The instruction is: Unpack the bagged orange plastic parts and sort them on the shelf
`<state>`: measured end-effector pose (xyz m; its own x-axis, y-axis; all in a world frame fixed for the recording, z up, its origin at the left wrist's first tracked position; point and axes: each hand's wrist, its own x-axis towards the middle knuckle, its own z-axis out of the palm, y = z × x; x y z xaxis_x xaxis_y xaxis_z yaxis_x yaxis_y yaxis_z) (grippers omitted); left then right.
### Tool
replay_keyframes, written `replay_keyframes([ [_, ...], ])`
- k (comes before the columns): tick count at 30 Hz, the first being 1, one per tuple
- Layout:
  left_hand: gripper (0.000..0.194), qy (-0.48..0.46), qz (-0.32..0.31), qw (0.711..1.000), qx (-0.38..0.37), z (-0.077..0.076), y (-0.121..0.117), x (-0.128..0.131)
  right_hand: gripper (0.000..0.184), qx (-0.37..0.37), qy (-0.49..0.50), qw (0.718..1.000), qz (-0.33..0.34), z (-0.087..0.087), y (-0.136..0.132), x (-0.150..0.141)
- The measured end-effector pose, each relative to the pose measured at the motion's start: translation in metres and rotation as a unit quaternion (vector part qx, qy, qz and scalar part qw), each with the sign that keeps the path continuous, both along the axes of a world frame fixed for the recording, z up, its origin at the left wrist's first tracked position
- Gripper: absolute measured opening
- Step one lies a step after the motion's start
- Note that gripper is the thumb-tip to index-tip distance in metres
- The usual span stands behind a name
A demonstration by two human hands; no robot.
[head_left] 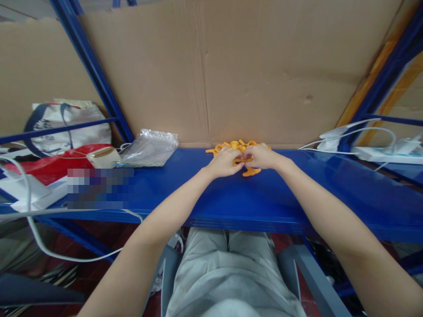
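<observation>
My left hand (225, 162) and my right hand (262, 156) meet at the back of the blue table. Between them they pinch a small orange plastic piece (243, 160), its exact kind hidden by my fingers. A second orange piece (251, 172), curved and flat-looking, lies on the tabletop just in front of my hands. Behind my fingers is a heap of similar orange plastic pieces (234, 144), some with round cup-like ends and stubby arms. My hands cover part of that heap.
A cardboard sheet (264, 75) rises behind the blue table (224, 202). Left are a clear plastic bag (152, 147), a red item (69, 160), a white tote bag (79, 125) and a white cable (39, 242). Right, a power strip (390, 154) and cables lie near a blue post (373, 83).
</observation>
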<state>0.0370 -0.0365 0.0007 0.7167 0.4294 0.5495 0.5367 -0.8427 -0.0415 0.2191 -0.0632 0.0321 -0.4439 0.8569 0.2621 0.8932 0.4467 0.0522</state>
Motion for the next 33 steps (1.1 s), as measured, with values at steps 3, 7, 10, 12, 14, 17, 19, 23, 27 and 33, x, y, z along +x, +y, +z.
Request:
replay_keyframes([
  [3,0.02,0.011,0.041,0.999,0.026,0.002,0.005,-0.004,0.018,0.064,0.019,0.998,0.014,-0.003,0.003,-0.001],
  [7,0.021,0.011,0.067,0.997,0.045,0.002,0.008,-0.006,0.025,0.059,0.038,0.998,0.0,-0.006,0.006,0.0],
  [10,0.02,0.003,0.084,0.995,0.051,0.002,0.008,-0.006,0.028,0.059,0.039,0.997,-0.007,-0.006,0.007,0.002],
  [12,0.019,-0.001,0.089,0.995,0.053,0.002,0.008,-0.006,0.027,0.058,0.033,0.998,-0.004,-0.005,0.006,0.003],
  [14,0.019,-0.007,0.092,0.994,0.052,0.002,0.008,-0.006,0.024,0.063,0.029,0.998,-0.003,-0.004,0.006,0.003],
  [17,0.021,-0.025,0.092,0.995,0.041,0.001,0.009,-0.005,0.021,0.083,0.031,0.996,-0.008,-0.005,0.004,0.001],
  [19,0.022,-0.034,0.09,0.995,0.034,0.0,0.01,-0.005,0.022,0.097,0.033,0.995,-0.009,-0.007,0.004,0.0],
  [23,0.021,-0.033,0.084,0.995,0.034,0.0,0.012,-0.006,0.029,0.093,0.029,0.995,-0.015,-0.01,0.004,0.0],
  [27,0.017,-0.025,0.091,0.995,0.031,0.001,0.012,-0.008,0.031,0.055,0.014,0.998,-0.027,-0.009,0.002,-0.001],
  [33,0.017,-0.019,0.104,0.994,0.014,0.002,0.012,-0.007,0.028,0.095,0.001,0.995,-0.008,-0.008,0.004,0.001],
])
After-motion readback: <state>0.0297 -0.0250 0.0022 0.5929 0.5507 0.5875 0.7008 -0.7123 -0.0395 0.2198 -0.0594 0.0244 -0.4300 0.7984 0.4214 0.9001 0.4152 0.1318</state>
